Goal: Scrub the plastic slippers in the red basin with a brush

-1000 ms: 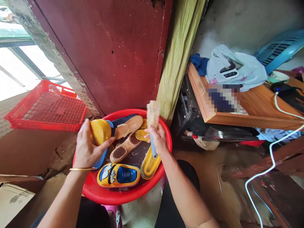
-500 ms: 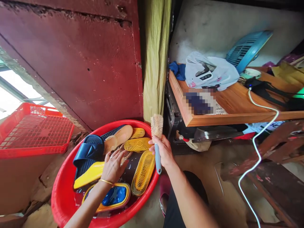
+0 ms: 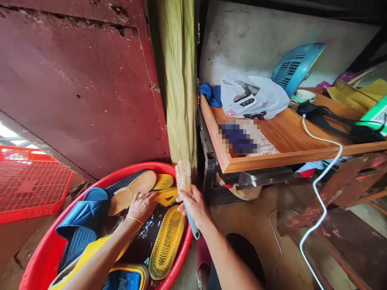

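Lying at the left edge of a round red plastic tub [image 3: 154, 166] is a dark-blue ridged slipper [image 3: 87, 213]. Rightward, the left hand [image 3: 142, 207] touches a yellow slipper [image 3: 162, 198] near the back edge, its fingers' grip unclear. Above the right edge, the right hand [image 3: 195, 206] clamps a blue-handled, pale-bristled brush [image 3: 183, 177] in its fingers.

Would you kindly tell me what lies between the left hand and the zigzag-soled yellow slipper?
In the head view, dark water with bright glints lies between the left hand and that slipper.
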Available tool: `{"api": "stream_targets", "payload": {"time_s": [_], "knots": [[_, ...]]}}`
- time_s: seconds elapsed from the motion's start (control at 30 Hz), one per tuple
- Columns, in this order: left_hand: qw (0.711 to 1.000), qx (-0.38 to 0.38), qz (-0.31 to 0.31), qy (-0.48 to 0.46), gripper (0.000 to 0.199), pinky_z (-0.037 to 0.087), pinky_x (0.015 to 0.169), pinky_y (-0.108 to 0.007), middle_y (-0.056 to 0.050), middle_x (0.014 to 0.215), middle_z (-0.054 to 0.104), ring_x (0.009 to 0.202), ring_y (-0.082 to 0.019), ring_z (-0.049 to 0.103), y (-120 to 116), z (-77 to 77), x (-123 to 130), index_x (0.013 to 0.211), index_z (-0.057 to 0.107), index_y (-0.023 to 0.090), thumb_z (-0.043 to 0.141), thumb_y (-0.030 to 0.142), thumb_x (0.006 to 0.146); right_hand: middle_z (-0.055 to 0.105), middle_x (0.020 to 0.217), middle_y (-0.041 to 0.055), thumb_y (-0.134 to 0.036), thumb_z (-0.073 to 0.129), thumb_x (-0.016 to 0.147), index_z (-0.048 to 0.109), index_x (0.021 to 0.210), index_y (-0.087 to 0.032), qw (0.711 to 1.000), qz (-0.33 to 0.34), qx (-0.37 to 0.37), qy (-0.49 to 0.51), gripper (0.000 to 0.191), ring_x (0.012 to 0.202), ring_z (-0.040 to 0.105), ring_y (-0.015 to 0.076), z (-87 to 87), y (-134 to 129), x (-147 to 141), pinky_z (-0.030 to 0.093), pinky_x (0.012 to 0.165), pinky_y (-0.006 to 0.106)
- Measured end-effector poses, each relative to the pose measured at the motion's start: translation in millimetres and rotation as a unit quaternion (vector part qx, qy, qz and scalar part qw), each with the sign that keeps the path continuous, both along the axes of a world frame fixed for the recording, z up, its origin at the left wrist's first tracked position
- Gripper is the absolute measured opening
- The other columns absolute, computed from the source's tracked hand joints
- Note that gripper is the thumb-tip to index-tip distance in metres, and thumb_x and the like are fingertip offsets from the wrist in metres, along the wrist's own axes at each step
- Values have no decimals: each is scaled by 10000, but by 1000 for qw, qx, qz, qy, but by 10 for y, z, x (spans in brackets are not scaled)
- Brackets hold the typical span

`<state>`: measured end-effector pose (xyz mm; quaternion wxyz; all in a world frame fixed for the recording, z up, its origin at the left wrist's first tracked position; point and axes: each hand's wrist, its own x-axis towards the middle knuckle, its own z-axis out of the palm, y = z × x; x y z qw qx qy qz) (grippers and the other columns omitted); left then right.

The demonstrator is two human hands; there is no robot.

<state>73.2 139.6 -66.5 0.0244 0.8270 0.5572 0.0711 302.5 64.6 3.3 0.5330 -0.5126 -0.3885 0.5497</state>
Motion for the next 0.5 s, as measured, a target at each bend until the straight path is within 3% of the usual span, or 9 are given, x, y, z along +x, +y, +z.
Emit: {"api": "stream_targets", "payload": {"time_s": [0.1,0.17,0.27,0.33,0.43,0.5], "knots": [[997,16,34,-61,387,474,1017,-496,-140,1091,795,1007,-306,742,-250,273,-134,1191,665,235,470,410,907,740,919,79,-579,642,883,610,1149,-229,993,2,36,-109,441,603,694,192,-169,-17,-56,526,451,275],[992,3,82,-99,418,538,848,-419,-143,1024,800,933,-310,756,-467,420,-247,1155,651,217,417,481,930,739,1071,129,-565,623,901,620,1207,-233,976,-10,98,-194,451,842,734,271,-272,-69,-140,606,668,381],[981,-16,130,-144,435,534,721,-355,-111,914,793,828,-295,761,-819,559,-434,1095,628,215,385,538,933,710,1212,176,-528,572,945,614,1292,-221,942,-9,186,-279,465,1088,687,337,-376,-184,-289,545,957,503],[975,-24,137,-171,402,529,705,-322,-76,879,786,792,-267,760,-1047,605,-553,1080,614,230,397,533,929,719,1181,188,-512,532,972,610,1313,-217,926,1,219,-309,458,1060,697,345,-396,-258,-382,539,968,519],[973,-12,146,-177,355,523,684,-293,-52,872,786,804,-247,762,-1336,609,-691,1099,603,243,410,490,930,744,1070,180,-474,484,1007,593,1324,-219,897,11,247,-365,421,928,730,316,-353,-377,-537,591,844,460],[976,15,157,-152,343,517,665,-288,-50,867,789,808,-246,764,-1472,580,-742,1122,604,241,412,453,934,752,955,165,-425,447,1029,585,1302,-187,852,32,254,-456,387,805,739,283,-301,-496,-679,602,722,398]]}}
